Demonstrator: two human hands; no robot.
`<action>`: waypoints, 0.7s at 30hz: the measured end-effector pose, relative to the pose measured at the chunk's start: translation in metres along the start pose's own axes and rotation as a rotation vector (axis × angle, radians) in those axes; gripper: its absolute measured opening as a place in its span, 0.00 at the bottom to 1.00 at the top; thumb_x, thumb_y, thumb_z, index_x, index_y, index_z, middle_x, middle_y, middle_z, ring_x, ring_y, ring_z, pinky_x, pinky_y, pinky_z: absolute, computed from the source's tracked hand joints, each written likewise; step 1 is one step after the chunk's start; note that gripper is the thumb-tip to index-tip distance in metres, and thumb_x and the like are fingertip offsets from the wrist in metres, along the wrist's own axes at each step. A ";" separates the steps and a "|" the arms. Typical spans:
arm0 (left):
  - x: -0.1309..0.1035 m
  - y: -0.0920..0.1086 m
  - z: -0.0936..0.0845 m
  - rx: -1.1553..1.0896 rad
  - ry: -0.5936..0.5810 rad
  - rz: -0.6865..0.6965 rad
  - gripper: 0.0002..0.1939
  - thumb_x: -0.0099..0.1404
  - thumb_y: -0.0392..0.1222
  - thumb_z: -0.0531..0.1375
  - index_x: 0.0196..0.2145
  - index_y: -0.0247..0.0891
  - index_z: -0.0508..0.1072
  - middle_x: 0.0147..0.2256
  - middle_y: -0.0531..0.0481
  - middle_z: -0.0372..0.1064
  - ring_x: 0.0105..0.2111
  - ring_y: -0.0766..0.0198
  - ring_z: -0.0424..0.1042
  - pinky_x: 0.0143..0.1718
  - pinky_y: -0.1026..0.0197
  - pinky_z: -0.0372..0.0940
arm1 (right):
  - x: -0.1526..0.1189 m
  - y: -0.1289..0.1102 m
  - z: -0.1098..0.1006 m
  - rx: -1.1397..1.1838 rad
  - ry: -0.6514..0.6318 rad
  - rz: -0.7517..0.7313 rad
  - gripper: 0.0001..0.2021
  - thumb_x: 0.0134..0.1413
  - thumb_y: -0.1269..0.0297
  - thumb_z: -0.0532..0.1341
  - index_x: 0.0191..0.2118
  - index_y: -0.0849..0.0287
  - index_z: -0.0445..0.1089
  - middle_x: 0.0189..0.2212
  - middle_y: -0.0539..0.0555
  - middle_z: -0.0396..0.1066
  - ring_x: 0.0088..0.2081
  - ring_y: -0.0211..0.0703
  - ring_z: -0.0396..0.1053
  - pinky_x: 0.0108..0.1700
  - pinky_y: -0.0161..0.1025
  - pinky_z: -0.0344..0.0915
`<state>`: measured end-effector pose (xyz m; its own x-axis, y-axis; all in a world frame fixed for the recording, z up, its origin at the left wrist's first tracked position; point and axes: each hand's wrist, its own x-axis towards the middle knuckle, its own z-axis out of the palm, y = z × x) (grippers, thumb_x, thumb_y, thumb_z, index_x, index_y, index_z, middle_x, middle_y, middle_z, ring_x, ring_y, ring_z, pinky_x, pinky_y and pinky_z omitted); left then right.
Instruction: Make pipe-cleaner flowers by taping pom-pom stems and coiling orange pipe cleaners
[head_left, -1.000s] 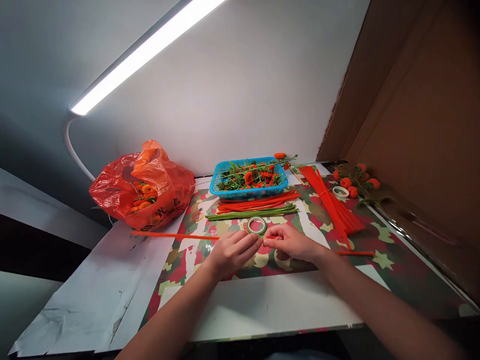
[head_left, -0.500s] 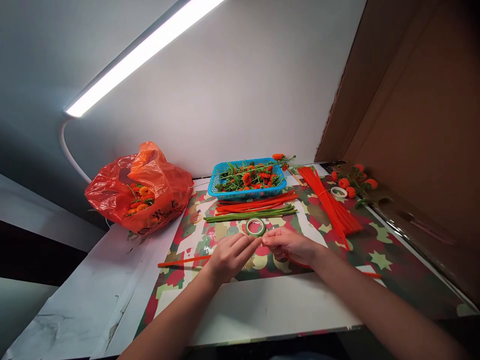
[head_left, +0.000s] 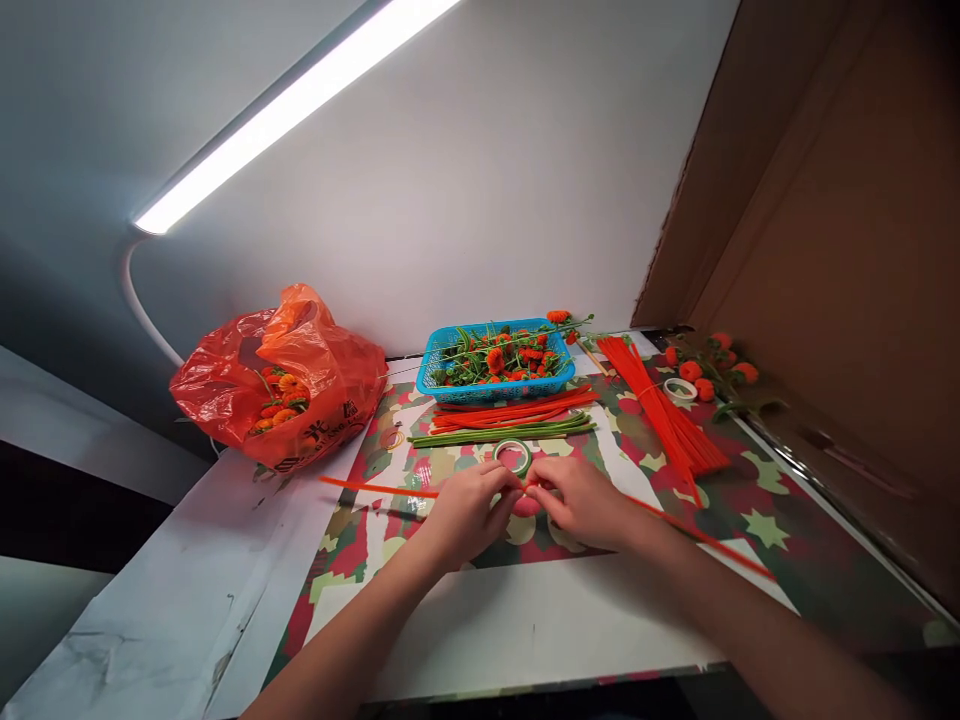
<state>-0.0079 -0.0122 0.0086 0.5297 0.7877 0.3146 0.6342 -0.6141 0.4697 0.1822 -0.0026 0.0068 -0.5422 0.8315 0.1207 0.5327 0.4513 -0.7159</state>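
My left hand (head_left: 471, 508) is closed in a pinch, fingertips meeting those of my right hand (head_left: 581, 502), which is pinched too. Between them runs an orange pipe cleaner (head_left: 379, 489), one end sticking out to the left past my left hand. On the other side an orange length (head_left: 701, 537) extends past my right wrist; whether it is the same piece or a second one is hidden by the fingers. Just behind the fingertips lies a roll of green tape (head_left: 525, 462). Beyond it are green pipe cleaners (head_left: 510, 430) and loose orange pipe cleaners (head_left: 517, 408).
A blue basket (head_left: 427, 378) holds orange flowers with green stems. At left sits a red plastic bag (head_left: 217, 385) with more flowers. On the right lie a tied orange pipe cleaner bundle (head_left: 664, 415), a white tape roll (head_left: 680, 390) and several orange flowers (head_left: 705, 388). A lamp (head_left: 300, 110) hangs above.
The left end of the orange pipe cleaner has risen slightly. My right hand has turned, its fingers curling down more, and the orange length on its right shows more fully.
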 end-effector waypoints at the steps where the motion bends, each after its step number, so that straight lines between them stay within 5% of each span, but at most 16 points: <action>1: 0.001 0.000 -0.002 -0.101 -0.054 -0.089 0.08 0.64 0.39 0.54 0.29 0.37 0.70 0.26 0.51 0.67 0.26 0.66 0.64 0.26 0.65 0.57 | -0.001 0.001 0.000 -0.163 0.028 -0.109 0.07 0.56 0.69 0.52 0.28 0.59 0.62 0.25 0.51 0.64 0.28 0.38 0.57 0.31 0.36 0.49; 6: 0.010 -0.007 -0.015 -0.809 -0.436 -0.479 0.15 0.58 0.50 0.60 0.24 0.34 0.67 0.18 0.56 0.57 0.18 0.73 0.53 0.18 0.68 0.46 | -0.004 0.002 -0.002 -0.633 0.081 -0.518 0.10 0.54 0.79 0.49 0.29 0.60 0.63 0.26 0.52 0.65 0.28 0.39 0.54 0.34 0.39 0.47; 10: 0.015 -0.015 -0.017 -1.046 -0.657 -0.590 0.17 0.53 0.50 0.63 0.21 0.34 0.66 0.17 0.56 0.58 0.16 0.75 0.51 0.16 0.68 0.43 | 0.001 -0.004 -0.011 -0.626 0.020 -0.616 0.10 0.55 0.79 0.50 0.31 0.60 0.64 0.26 0.51 0.66 0.30 0.39 0.55 0.34 0.39 0.47; 13: 0.011 -0.014 -0.015 -0.841 -0.403 -0.444 0.15 0.58 0.50 0.60 0.26 0.34 0.69 0.21 0.52 0.65 0.20 0.71 0.60 0.19 0.69 0.52 | 0.005 -0.008 -0.019 -0.370 -0.045 -0.357 0.08 0.57 0.74 0.51 0.29 0.59 0.63 0.27 0.50 0.65 0.30 0.38 0.58 0.33 0.37 0.49; 17: 0.003 -0.010 -0.010 -0.284 0.030 0.057 0.06 0.61 0.41 0.59 0.32 0.36 0.74 0.26 0.50 0.71 0.26 0.68 0.67 0.28 0.66 0.61 | 0.007 -0.012 -0.027 0.071 -0.212 0.007 0.09 0.59 0.67 0.50 0.27 0.58 0.59 0.22 0.46 0.59 0.25 0.35 0.58 0.27 0.33 0.52; 21: 0.000 -0.008 -0.005 0.014 0.173 0.301 0.06 0.63 0.35 0.57 0.33 0.37 0.74 0.26 0.50 0.72 0.25 0.68 0.68 0.26 0.67 0.60 | 0.005 -0.011 -0.026 0.286 -0.295 0.179 0.09 0.58 0.62 0.53 0.28 0.58 0.60 0.22 0.45 0.57 0.22 0.34 0.59 0.23 0.32 0.54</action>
<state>-0.0158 -0.0072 0.0093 0.5918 0.5673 0.5727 0.4726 -0.8197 0.3237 0.1906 0.0051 0.0338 -0.6422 0.7415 -0.1942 0.4566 0.1666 -0.8739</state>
